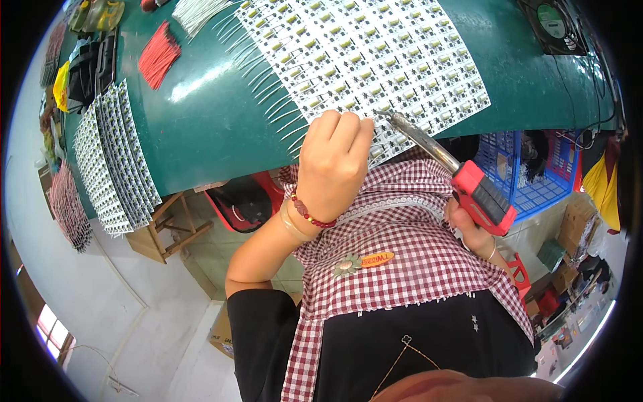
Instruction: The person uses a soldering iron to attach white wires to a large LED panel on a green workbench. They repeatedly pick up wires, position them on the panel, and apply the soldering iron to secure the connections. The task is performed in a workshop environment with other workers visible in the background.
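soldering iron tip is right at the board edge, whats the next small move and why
Probably ease the soldering iron tip down onto the joint beside the left hand. The right hand holds its red grip, the tip hovers at the white circuit panel, and the left hand pinches something there.

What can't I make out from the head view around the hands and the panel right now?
- Left hand: the closed fist hides whatever its fingers pinch against the white panel of small circuit boards.
- Right hand: mostly covered by the red-handled soldering gun.
- Metal soldering tip: too small to tell if it touches the panel.
- Black fan: cut by the fisheye rim.
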Available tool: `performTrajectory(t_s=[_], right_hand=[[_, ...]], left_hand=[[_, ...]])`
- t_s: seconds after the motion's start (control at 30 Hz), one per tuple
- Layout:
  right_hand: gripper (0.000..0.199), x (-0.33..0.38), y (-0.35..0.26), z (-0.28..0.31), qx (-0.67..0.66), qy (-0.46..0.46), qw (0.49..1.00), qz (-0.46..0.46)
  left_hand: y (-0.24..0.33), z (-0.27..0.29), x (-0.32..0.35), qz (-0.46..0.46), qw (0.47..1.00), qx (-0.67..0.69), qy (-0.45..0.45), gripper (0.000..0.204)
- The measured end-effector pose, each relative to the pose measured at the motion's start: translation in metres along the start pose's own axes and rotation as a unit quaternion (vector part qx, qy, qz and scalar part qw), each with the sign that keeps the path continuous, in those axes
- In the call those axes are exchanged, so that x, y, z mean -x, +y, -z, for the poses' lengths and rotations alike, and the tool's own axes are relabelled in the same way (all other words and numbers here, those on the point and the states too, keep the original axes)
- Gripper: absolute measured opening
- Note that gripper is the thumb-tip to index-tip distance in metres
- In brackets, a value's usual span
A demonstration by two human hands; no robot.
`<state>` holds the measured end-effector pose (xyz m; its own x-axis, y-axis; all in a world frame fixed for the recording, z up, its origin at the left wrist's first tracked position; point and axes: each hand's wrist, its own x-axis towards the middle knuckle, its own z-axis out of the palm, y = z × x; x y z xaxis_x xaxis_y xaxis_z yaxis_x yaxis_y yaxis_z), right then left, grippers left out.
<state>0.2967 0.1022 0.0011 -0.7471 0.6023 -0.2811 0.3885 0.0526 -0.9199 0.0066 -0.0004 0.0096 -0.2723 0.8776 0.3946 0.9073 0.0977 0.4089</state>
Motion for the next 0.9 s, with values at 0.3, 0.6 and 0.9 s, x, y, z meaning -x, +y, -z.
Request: performTrajectory(t_s=[0.3,0.6,0.9], right_hand=[[0.021,-0.001,0.006,0.002,0.029,-0.015,0.999,-0.007],[0.023,0.009,0.011,0.009,-0.053,-0.018,0.998,0.001],[0.030,0.009,0.015,0.011,-0.041,-0.040,0.998,-0.003]], left_hand=[[0.002,0.000,-0.002,-0.002,1.000,-0.006,-0.006,0.023],[0.005,0.002,-0.006,-0.005,1.000,-0.022,-0.020,0.017],[0.006,0.007,-0.006,-0.005,0.999,-0.040,-0.031,0.025]])
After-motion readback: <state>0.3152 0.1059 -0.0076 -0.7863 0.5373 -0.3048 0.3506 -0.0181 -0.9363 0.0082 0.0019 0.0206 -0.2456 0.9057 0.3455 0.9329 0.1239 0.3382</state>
